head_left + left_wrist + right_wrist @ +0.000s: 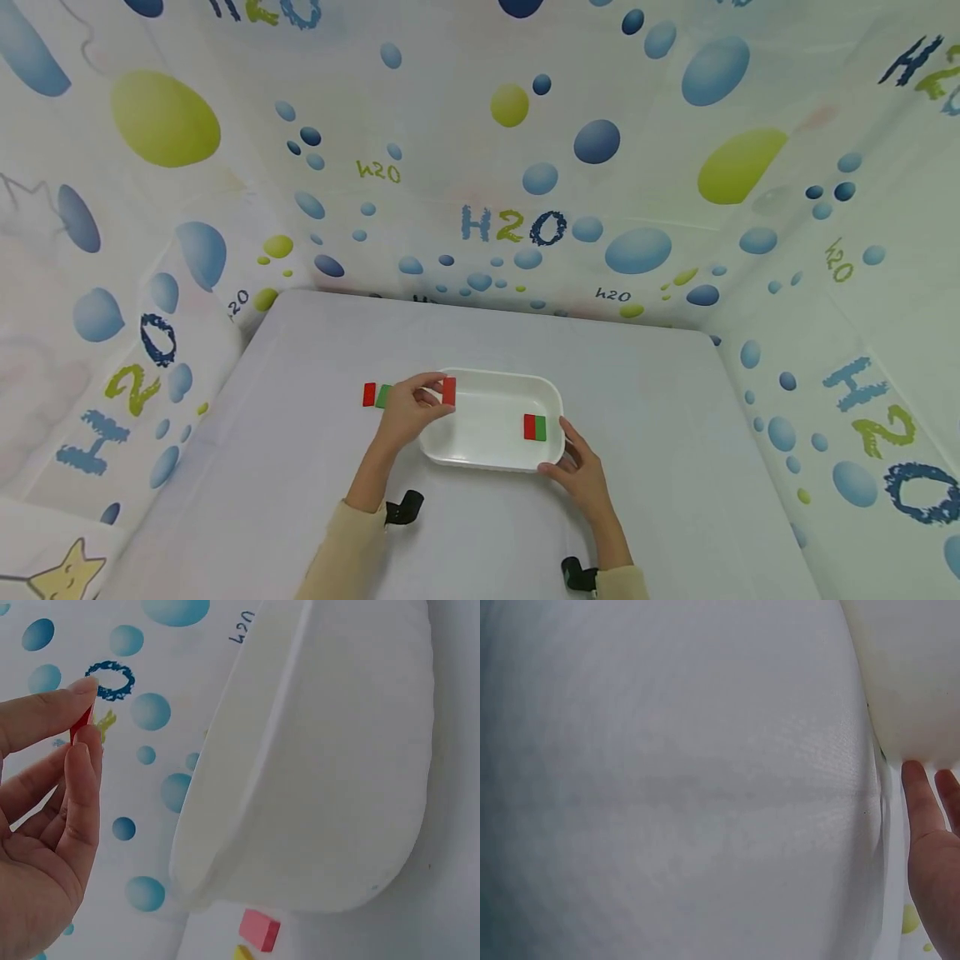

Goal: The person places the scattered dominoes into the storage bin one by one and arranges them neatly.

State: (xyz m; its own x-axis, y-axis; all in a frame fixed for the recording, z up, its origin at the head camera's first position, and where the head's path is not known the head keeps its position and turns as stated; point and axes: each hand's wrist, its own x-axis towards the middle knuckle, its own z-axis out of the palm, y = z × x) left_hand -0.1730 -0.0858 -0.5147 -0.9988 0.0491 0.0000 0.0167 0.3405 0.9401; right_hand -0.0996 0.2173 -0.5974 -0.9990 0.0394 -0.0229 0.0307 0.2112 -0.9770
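Observation:
A white tray [487, 442] with rounded corners sits in the middle of the table. Over its left end, my left hand [408, 408] pinches a small red block [449, 391] between thumb and fingertips; the left wrist view shows this red block [81, 724] edge-on. My right hand [581, 471] holds the tray by its near right corner, thumb at the front edge and fingers along the right side. In the right wrist view, its fingertips touch the tray wall [911, 690]. Inside the tray at the right, a red block [529, 427] and a green block [541, 428] lie side by side.
Left of the tray, another red block [369, 394] and a green block [383, 396], partly behind my left hand, lie on the white table [247, 467]. A bubble-printed sheet [450, 125] stands around the back and sides.

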